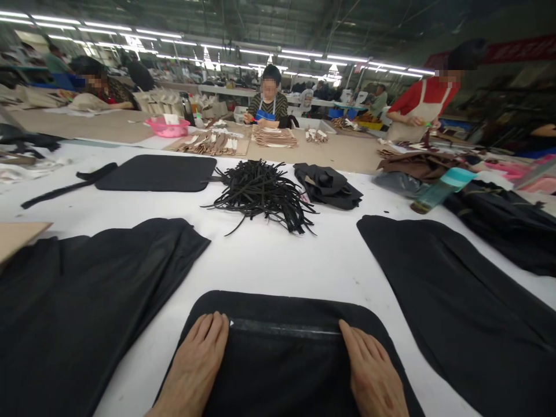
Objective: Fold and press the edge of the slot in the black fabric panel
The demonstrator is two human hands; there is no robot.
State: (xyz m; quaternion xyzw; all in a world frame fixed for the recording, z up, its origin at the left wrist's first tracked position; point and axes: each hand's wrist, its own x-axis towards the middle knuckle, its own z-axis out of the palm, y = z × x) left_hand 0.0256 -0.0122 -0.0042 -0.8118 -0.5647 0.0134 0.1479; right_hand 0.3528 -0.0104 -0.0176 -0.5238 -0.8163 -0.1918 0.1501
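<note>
A black rounded-corner panel (282, 304) lies on the white tabletop directly in front of me. Across its upper part runs a straight dark strip (284, 330) with a thin shiny line along it. My left hand (197, 359) rests flat on the panel at the strip's left end, beside a small white mark. At the other end my right hand (371, 365) presses down with its fingers stretched out. Neither hand has anything between its fingers. The panel's lower edge is out of view.
Large black sheets lie left (87, 301) and right (469, 307). Beyond are another black panel (156, 172), a heap of black strips (260, 194), folded black pieces (328, 184) and a bottle (443, 190). Several people work at tables farther back.
</note>
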